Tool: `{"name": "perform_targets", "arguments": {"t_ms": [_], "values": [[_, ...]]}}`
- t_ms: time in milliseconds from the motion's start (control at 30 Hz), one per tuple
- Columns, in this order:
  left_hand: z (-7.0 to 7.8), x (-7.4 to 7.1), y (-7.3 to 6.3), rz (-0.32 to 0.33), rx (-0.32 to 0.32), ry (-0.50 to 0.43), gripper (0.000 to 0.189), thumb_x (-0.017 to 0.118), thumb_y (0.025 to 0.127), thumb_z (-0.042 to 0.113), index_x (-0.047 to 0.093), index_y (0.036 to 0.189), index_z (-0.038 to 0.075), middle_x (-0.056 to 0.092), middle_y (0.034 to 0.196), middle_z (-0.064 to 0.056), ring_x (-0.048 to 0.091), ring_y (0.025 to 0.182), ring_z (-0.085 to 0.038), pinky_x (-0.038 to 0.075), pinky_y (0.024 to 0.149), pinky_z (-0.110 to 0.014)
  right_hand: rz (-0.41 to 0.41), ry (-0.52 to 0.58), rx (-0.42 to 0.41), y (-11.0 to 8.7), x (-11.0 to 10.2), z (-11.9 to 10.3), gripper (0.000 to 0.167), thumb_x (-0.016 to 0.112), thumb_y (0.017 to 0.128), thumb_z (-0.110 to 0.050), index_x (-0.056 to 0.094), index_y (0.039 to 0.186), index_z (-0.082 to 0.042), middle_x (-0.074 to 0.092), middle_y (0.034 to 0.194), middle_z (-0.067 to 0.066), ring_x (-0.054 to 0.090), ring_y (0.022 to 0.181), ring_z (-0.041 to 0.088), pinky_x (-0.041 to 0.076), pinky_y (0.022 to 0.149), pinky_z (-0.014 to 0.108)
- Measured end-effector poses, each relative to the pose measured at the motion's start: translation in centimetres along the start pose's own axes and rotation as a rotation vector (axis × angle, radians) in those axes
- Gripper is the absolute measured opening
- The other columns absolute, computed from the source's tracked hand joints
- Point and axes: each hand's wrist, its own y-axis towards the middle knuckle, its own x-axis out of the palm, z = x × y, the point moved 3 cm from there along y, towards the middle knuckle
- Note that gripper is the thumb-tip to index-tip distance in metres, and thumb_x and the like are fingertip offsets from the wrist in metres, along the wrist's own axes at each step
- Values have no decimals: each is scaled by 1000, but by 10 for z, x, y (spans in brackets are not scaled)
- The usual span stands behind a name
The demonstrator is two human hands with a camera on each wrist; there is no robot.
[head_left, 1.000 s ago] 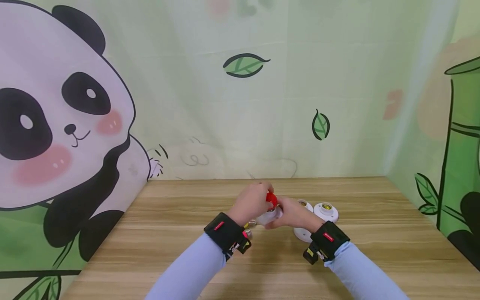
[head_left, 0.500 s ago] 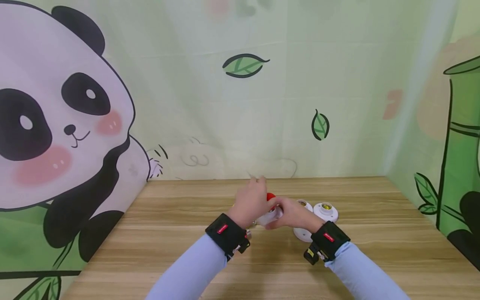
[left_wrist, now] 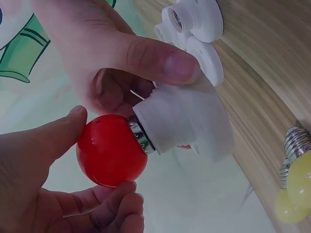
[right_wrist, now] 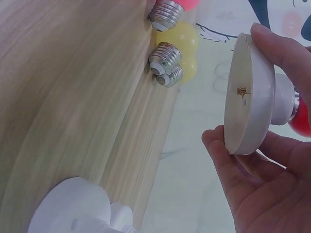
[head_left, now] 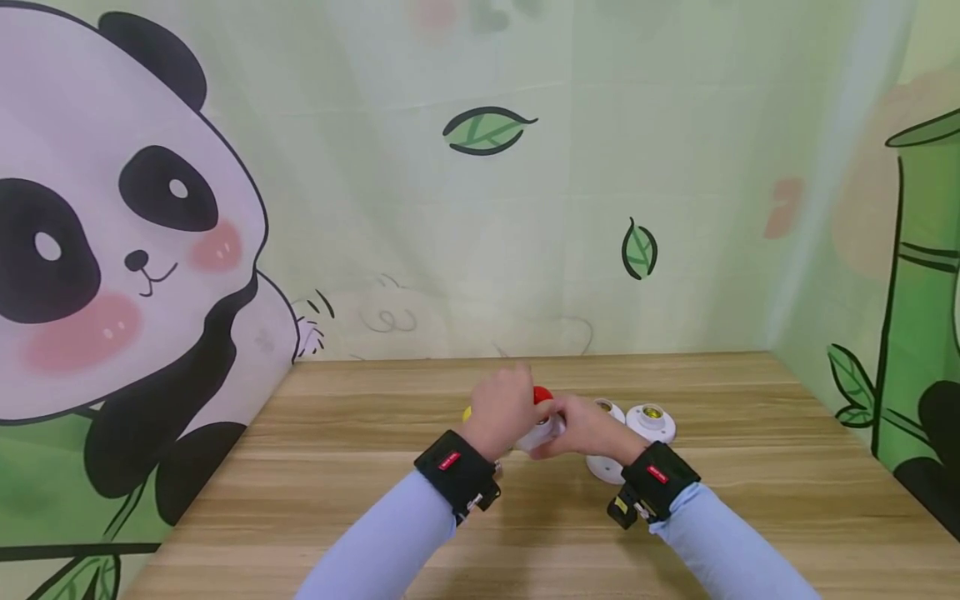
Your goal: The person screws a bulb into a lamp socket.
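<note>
A round red light bulb has its metal base mostly inside the collar of a white lamp holder. With thumb and fingers on opposite sides of the globe, my left hand pinches the bulb. My right hand grips the wide rim of the lamp holder, thumb on one side and fingers on the other. Seen from the right wrist, the hollow underside of the lamp holder shows a small brass-coloured contact. Both things are held above the table; in the head view my left hand hides part of the bulb.
Several more white lamp holders stand on the wooden table to the right of my hands. Yellow bulbs and a pinkish-red bulb lie to the left. Behind the table hangs a printed cloth.
My left hand has shifted its fingers around the red bulb, lifting them and coming back down. My right hand and the lamp holder have stayed in place.
</note>
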Motion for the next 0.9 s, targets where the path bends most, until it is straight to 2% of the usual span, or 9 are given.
{"name": "perform_targets", "arguments": {"t_ms": [167,267,400,533,633,700,767,900], "values": [[-1,-2,0,-20,5,-34,48,71,82,53,60,91,7,54,64,-1,49,52,-14,35,40,-23,-7,2,21,1,0,1,50,85,73,-32,64,113,-12,67,108,3,62,95,17,52,89,40],[-1,-4,2,-62,27,-104,39,74,83,42,62,95,7,60,72,-2,53,59,-15,41,46,-25,-7,-2,37,1,0,1,55,85,72,-32,61,118,-12,67,109,2,62,96,16,52,90,40],[-2,-7,4,-141,58,-228,29,75,84,22,64,106,6,67,88,-5,57,71,-16,49,62,-26,-3,-10,40,1,0,1,57,86,72,-32,60,119,-13,67,110,0,62,97,16,51,90,40],[-2,-9,4,-192,68,-295,31,73,85,14,64,113,3,68,95,-8,59,77,-17,52,71,-28,-6,-8,42,1,0,1,58,85,72,-32,59,121,-14,67,112,0,62,98,17,51,91,41],[-2,-9,4,-211,39,-330,45,76,83,17,60,122,4,67,101,-9,59,80,-18,53,72,-29,-9,-5,40,1,0,1,58,85,72,-32,59,121,-15,67,112,0,62,98,17,51,91,40],[-2,-9,3,-197,7,-340,57,78,81,26,56,128,4,65,104,-11,58,82,-19,53,70,-29,-12,-3,21,1,0,1,58,85,73,-32,59,122,-16,67,113,0,62,99,17,51,90,40],[-2,-8,2,-150,-19,-312,65,78,79,38,53,128,3,62,104,-13,57,81,-21,52,64,-30,-14,17,4,1,0,0,56,85,72,-31,62,121,-16,67,113,0,62,99,17,51,90,40],[-2,-6,1,-5,-42,-127,62,72,79,57,57,106,3,58,89,-10,55,74,-19,46,52,-30,-16,41,-24,1,0,0,48,86,72,-28,67,115,-16,66,111,0,61,99,17,51,89,37]]}}
